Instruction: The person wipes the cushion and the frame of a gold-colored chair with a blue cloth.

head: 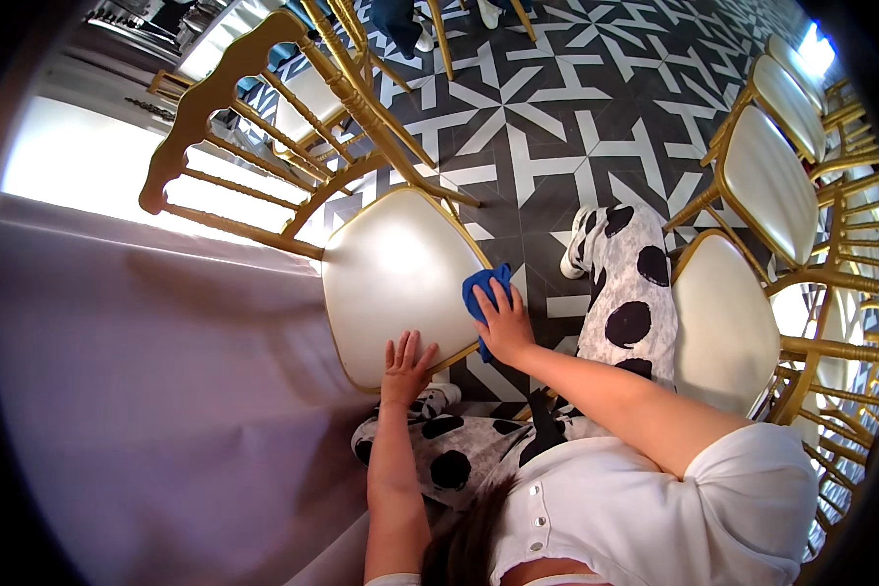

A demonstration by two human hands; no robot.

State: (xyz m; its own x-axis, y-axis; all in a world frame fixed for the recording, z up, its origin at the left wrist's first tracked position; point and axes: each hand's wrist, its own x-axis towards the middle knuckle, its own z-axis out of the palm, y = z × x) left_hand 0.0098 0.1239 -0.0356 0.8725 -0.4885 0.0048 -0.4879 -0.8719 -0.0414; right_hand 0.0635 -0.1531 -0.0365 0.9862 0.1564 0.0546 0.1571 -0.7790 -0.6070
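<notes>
Before me stands a gold chair with a turned-spindle back (pixel 223 95) and a glossy cream seat (pixel 403 271). My left hand (pixel 406 370) rests on the near edge of that seat, its fingers spread and nothing in it. At the seat's right edge, my right hand (pixel 504 322) presses a blue cloth (pixel 483 289) against the rim. Part of the cloth hangs down below the hand, and some of it is hidden under the palm.
A cloth-draped table (pixel 154 366) adjoins the chair on the left. More gold chairs with cream seats (pixel 765 187) line the right side, one seat (pixel 725 329) close beside my leg. Another person's legs (pixel 395 26) show at the top, over a black-and-white patterned floor (pixel 527 110).
</notes>
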